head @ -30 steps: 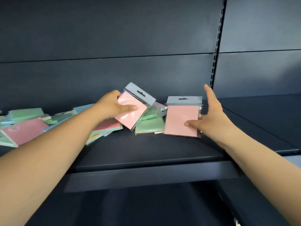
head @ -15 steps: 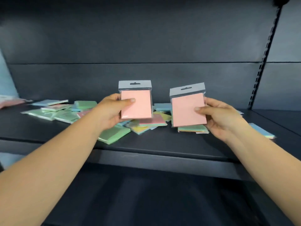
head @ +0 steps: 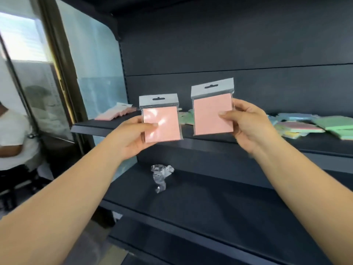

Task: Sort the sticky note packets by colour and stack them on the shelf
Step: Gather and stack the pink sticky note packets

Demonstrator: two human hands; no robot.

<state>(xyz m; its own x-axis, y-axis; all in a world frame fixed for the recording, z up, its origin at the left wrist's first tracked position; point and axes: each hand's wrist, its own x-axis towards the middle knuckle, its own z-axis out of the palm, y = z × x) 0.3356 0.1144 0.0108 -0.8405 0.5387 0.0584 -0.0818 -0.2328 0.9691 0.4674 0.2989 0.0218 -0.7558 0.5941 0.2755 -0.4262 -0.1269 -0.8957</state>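
While both arms reach forward, each hand holds one pink packet upright in front of the shelf (head: 114, 129), grey hang-tab on top and pink face toward the camera. The left packet (head: 162, 124) has its long axis near vertical, leaning a touch to the left at the top; the right packet (head: 213, 113) sits higher and leans the same way a little more.

Half a second ago the same two packets were held before the mixed heap; now the view has swung left, so that the heap (head: 313, 126) of green, blue, pink and yellow packets lies on the shelf to the right of the right packet, and a pink stack (head: 116, 112) shows at the shelf's left end. The packets have also risen against the shelf, and the right one now stands above the left, where before they were nearly level.

The left hand (head: 131, 139) pinches its packet at the lower left edge, thumb across the face and fingers behind, so the packet stands up and right of the hand. The right hand (head: 248, 127) pinches its packet at the right edge, thumb on the face, fingers curled behind; the packet lies left of that hand.

Below the shelf, on the next board down, lies a crumpled clear wrapper (head: 161, 175). A seated person (head: 11, 134) is at far left, beyond the shelf's end.
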